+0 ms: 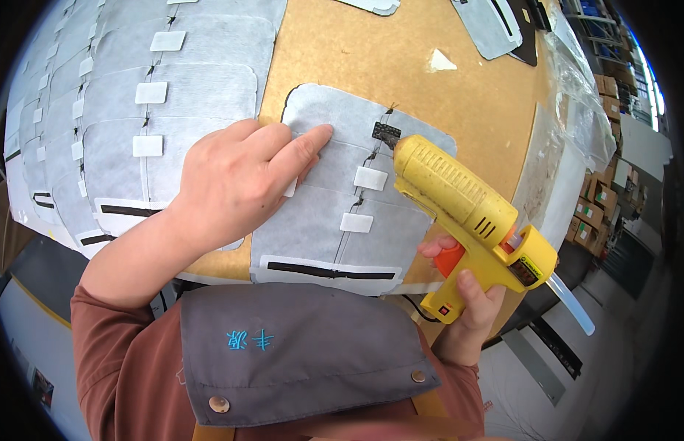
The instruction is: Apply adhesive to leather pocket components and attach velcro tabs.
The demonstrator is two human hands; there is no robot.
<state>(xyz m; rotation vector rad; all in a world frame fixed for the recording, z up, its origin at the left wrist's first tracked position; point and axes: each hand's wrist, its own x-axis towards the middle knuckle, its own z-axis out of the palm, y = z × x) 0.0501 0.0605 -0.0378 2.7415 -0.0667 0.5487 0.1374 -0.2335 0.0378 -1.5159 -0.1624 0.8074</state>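
My right hand [470, 294] grips a yellow glue gun [459, 191] with an orange trigger. A translucent glue stick [573, 305] sticks out of its back end. Its dark nozzle touches or nearly touches a small black textured patch [387, 131] on the top layer of overlapping grey fabric pads [312, 242]. My left hand [242, 176] rests over the pads' left side, index finger stretched out, the other fingers curled. A small white tab [291, 188] peeks out under those fingers. Two more white tabs, an upper one [370, 178] and a lower one [356, 223], sit along a thin wire on the pads.
To the left lie rows of overlapping grey pads [202, 88] with white tabs and wires. More pads [485, 26] lie at the far right on the brown tabletop [342, 59], near a white scrap [441, 61]. Clear plastic sheeting [584, 88] hangs at the right edge. Cardboard boxes [588, 213] stand beyond.
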